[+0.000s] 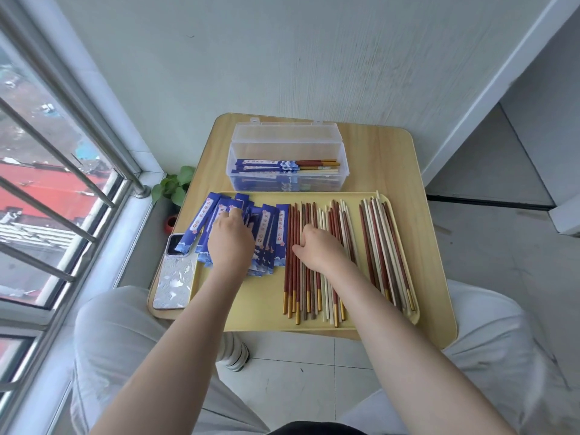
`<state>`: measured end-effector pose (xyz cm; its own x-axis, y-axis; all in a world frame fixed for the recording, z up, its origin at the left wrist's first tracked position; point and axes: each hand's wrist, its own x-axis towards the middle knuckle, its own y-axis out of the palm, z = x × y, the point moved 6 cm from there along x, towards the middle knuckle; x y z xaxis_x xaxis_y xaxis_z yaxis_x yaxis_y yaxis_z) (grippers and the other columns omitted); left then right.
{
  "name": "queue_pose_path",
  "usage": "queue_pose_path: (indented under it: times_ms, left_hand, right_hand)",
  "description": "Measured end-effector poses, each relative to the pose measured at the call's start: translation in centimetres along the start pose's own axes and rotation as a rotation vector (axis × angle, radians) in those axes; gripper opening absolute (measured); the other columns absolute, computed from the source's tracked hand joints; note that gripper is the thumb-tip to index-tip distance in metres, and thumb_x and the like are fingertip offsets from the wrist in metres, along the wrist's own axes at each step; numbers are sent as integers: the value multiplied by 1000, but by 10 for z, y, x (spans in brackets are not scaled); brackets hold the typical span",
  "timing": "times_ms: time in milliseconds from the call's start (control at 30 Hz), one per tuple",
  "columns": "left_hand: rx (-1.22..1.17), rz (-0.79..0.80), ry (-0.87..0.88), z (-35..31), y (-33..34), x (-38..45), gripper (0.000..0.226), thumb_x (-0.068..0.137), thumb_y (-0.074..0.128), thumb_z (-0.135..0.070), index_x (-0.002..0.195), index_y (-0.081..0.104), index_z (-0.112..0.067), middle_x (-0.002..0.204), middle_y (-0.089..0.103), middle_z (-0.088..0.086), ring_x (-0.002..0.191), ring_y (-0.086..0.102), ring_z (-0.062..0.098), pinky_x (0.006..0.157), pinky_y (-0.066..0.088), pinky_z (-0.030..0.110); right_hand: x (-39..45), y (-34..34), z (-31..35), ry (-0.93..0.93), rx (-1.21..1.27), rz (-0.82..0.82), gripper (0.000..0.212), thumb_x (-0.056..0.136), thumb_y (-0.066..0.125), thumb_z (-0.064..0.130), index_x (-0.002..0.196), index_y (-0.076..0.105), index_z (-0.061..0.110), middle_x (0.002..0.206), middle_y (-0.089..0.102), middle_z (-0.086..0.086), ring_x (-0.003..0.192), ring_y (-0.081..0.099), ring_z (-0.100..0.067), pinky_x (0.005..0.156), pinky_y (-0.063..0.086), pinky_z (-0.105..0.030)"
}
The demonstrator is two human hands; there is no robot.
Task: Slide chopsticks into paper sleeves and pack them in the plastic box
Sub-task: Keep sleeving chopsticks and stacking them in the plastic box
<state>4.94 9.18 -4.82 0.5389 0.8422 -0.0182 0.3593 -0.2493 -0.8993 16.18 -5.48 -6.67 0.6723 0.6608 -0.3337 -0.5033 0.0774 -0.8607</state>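
Note:
A yellow tray (260,309) on the small table holds a fanned pile of blue paper sleeves (266,233) on its left and several loose red, brown and cream chopsticks (379,246) on its right. My left hand (230,243) lies on the sleeve pile, its fingertips hidden among the sleeves. My right hand (320,249) rests palm down on the red chopsticks, fingers curled over them. Behind the tray stands the clear plastic box (287,149), lid up, with several sleeved chopsticks (282,166) lying inside.
A phone (174,279) in a patterned case lies at the table's front left, beside the tray. A small potted plant (174,186) stands on the floor to the left, under the barred window. My knees flank the table. A wall rises close behind.

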Motion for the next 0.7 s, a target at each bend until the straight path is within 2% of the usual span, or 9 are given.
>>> queue_pose_path:
  times_ms: [100, 267, 333, 400, 500, 567, 633, 700]
  left_hand:
    - [-67, -29, 7, 2, -1, -1, 33, 96, 52, -6, 127, 61, 0, 119, 64, 19, 108, 58, 35, 82, 46, 41]
    - [-153, -126, -14, 6, -14, 1, 21, 97, 58, -16, 106, 70, 0, 102, 67, 17, 90, 58, 32, 70, 36, 32]
    - [-234, -159, -57, 6, -25, 1, 21, 98, 58, -21, 100, 69, -3, 96, 67, 10, 85, 54, 25, 71, 34, 31]
    - [-445, -154, -132, 6, -34, 3, 17, 95, 61, -24, 93, 67, -9, 84, 65, 0, 81, 56, 21, 72, 41, 32]
    - [-834, -72, -282, 5, -35, 2, 18, 92, 65, -27, 89, 63, -9, 72, 63, -1, 65, 61, 18, 71, 57, 40]
    - [-949, -18, -330, 1, -31, -3, 18, 93, 65, -24, 90, 63, -6, 68, 63, 2, 54, 60, 12, 62, 58, 33]
    - [-1045, 27, -408, -1, -22, -8, 17, 94, 65, -21, 90, 63, -4, 68, 64, 6, 51, 62, 10, 58, 56, 25]
    - [-1175, 44, -530, 2, -13, -15, 15, 96, 64, -16, 88, 62, -3, 71, 65, 8, 53, 66, 12, 58, 56, 24]
  right_hand:
    - [-1, 0, 1, 8, -4, -4, 17, 100, 55, 29, 103, 51, 13, 79, 55, 1, 65, 53, -15, 51, 37, -27]
    - [-2, -3, 0, 22, 46, 34, 17, 100, 54, 29, 103, 52, 12, 81, 55, 0, 65, 51, -14, 53, 38, -27]
    - [-2, -6, -2, 37, 98, 34, 18, 101, 52, 29, 105, 51, 12, 80, 55, 0, 63, 51, -14, 52, 38, -28]
    - [-2, -13, -3, 36, 163, -23, 17, 103, 50, 28, 102, 51, 12, 79, 57, -1, 62, 51, -15, 53, 40, -29]
    - [-5, -24, 2, 5, 453, -66, 20, 105, 45, 29, 101, 58, 13, 84, 62, 0, 68, 58, -14, 58, 46, -28]
    - [-10, -25, 13, -49, 740, 22, 26, 106, 44, 32, 106, 61, 11, 90, 67, -6, 70, 64, -16, 60, 53, -29]
    - [-14, -27, 20, -69, 971, 77, 27, 105, 49, 32, 110, 61, 8, 96, 71, -13, 71, 69, -21, 64, 58, -33]
    - [-17, -30, 18, -54, 1136, 61, 19, 102, 57, 22, 111, 60, 6, 97, 70, -18, 68, 68, -24, 63, 59, -34]
